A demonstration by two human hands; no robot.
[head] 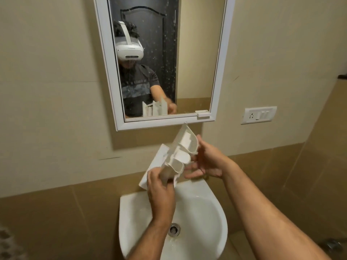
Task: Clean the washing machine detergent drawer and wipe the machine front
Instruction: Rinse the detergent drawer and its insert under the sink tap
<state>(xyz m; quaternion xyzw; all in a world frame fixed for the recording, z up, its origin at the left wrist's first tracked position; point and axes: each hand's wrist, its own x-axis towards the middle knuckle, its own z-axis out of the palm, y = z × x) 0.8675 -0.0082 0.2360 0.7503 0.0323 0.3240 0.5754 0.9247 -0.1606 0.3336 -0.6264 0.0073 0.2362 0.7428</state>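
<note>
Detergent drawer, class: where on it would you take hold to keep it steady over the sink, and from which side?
Grip the detergent drawer at its lower end, beside the flat front panel, from below as the left hand does. It stands tilted, so the low end carries it; the right hand steadies the side wall.

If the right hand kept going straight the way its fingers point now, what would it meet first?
The right hand points left at the detergent drawer, which the left hand grips over the sink. It would probably press on the drawer's side first; its fingertips look nearly touching already.
</note>
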